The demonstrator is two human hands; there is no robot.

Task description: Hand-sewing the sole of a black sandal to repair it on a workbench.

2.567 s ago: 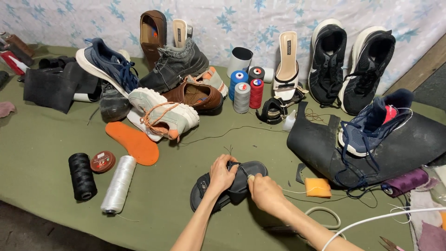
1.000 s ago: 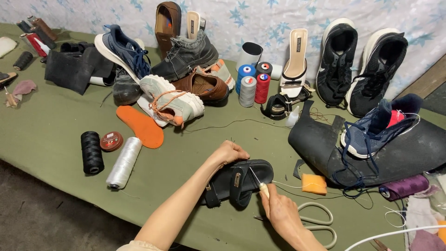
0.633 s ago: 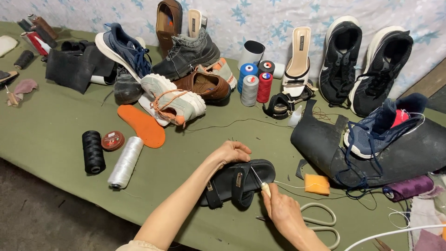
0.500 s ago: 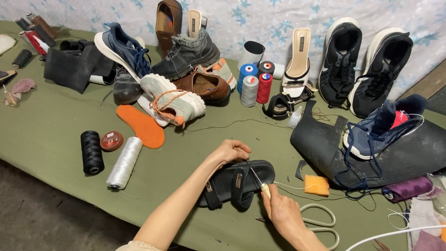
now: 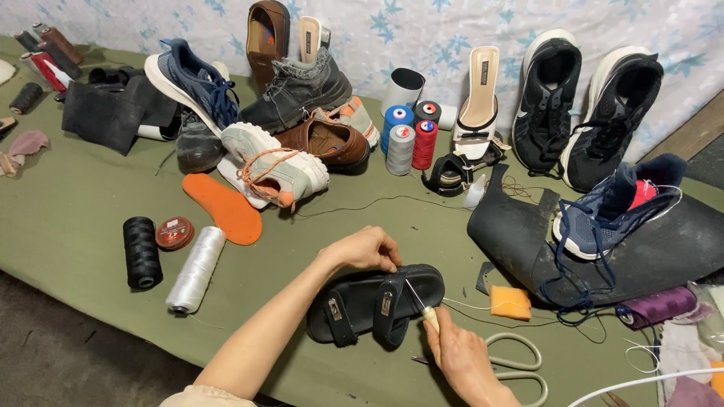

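Observation:
A black strapped sandal (image 5: 373, 305) lies sole-down on the green cloth near the front edge. My left hand (image 5: 363, 250) rests on its far rim and pins it down. My right hand (image 5: 461, 358) is closed around a stitching awl (image 5: 422, 305) with a pale handle. The awl's metal tip touches the sandal's right side by a strap. A thin white thread (image 5: 469, 307) runs from the sandal to the right.
Scissors (image 5: 513, 362) lie by my right hand, next to an orange wax block (image 5: 510, 303). A black rubber sheet (image 5: 641, 252) carries a navy sneaker (image 5: 615, 211). Thread spools (image 5: 197, 267), an orange insole (image 5: 223, 209) and several shoes (image 5: 290, 90) fill the back.
Both hands were on the sandal 2.6 s ago; since then my right hand has drawn back with the awl. Over the last second the hands barely move.

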